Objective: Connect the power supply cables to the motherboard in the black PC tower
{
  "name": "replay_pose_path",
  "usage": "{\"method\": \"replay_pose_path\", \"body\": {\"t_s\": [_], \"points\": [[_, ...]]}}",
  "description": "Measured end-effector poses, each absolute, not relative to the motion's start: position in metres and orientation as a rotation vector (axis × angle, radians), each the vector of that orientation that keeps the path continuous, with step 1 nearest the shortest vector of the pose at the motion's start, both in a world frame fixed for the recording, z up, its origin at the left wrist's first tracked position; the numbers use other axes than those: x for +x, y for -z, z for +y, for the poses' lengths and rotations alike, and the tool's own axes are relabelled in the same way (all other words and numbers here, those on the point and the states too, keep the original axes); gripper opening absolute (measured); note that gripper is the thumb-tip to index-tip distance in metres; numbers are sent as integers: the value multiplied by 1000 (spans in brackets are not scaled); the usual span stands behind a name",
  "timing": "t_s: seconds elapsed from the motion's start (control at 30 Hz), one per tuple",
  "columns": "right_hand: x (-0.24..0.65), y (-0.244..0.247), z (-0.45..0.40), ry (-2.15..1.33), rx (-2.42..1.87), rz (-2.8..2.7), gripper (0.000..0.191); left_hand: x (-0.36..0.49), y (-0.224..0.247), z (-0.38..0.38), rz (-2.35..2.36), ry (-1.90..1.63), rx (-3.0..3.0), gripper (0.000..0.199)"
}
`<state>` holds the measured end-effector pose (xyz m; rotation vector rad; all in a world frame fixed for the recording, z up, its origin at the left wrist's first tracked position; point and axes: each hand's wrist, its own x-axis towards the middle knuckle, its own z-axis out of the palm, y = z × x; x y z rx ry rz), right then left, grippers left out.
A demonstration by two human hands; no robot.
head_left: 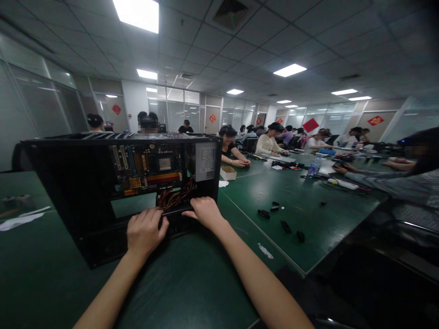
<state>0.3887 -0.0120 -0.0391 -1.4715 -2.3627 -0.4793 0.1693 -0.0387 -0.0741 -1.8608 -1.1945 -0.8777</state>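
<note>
A black computer case (98, 228) stands on the green table in front of me, its open side facing me. Inside it show a motherboard (137, 164), a silver power supply (205, 161) and a bundle of coloured cables (176, 196). My left hand (146, 230) is closed over the case's near lower edge, fingers curled inward. Beside it, to the right, my right hand (206, 212) grips the same edge, with the thumb pointing left. The fingertips of both hands are partly hidden behind the edge.
Several small black parts (264, 214) lie on the green table (247, 201) to the right, near a white scrap (265, 251). A small open box (228, 172) stands behind the case. Farther off are a plastic bottle (313, 167) and people seated at the tables.
</note>
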Motion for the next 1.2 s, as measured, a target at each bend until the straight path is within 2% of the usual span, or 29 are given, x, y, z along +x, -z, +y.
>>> {"method": "replay_pose_path", "body": {"t_s": [0.2, 0.6, 0.73, 0.87, 1.2], "points": [[385, 42, -18, 527, -1512, -2294, 44, 170, 73, -40, -1167, 901, -1860, 21], [378, 40, -13, 461, -1631, -2253, 54, 166, 75, -42, -1175, 938, -1898, 24], [374, 38, -16, 434, -1690, -2243, 53, 168, 74, -43, -1196, 979, -1926, 24], [358, 43, -27, 426, -1725, -2198, 47, 163, 69, -39, -1336, 1146, -1919, 22], [273, 36, -74, 255, -1774, -2186, 29, 116, 46, -18, -1868, 1700, -1790, 45]]}}
